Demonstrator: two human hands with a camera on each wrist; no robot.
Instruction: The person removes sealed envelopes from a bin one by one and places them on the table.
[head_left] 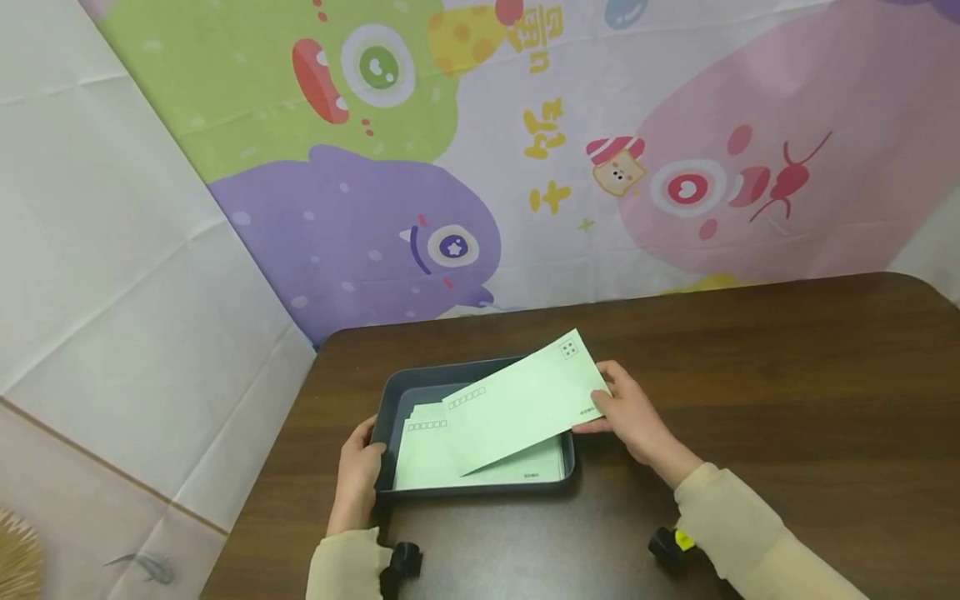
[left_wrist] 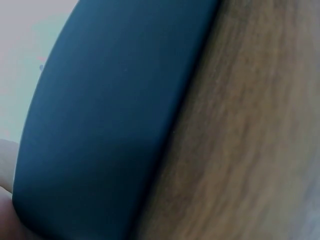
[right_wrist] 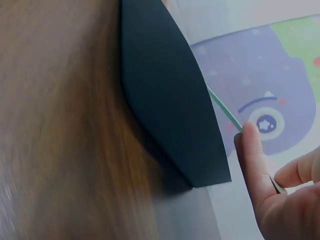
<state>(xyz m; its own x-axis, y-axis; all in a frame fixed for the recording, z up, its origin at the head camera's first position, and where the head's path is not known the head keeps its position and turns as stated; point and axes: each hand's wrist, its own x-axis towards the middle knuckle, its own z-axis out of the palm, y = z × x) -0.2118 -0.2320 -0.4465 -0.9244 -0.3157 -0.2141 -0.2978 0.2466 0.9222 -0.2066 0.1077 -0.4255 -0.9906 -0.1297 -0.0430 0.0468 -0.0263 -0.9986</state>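
Observation:
In the head view, a dark blue-grey tray (head_left: 480,493) lies on the table with a stack of pale green envelopes (head_left: 422,458) in it. My left hand (head_left: 358,475) grips the tray's left side, thumb at the rim. Pinched by its right end in my right hand (head_left: 633,421) is one envelope (head_left: 525,404), tilted above the stack, its right end raised past the tray's rim. The left wrist view is filled by the tray wall (left_wrist: 110,115), with a bit of a finger at the lower left. From the right wrist, the envelope (right_wrist: 224,107) shows edge-on beyond the tray.
A dark brown wooden table (head_left: 787,400) carries the tray near its left side. Behind it hangs a cloth (head_left: 555,242) with cartoon figures, and a white cloth (head_left: 150,250) covers the left side. Black devices (head_left: 405,560) sit at both wrists.

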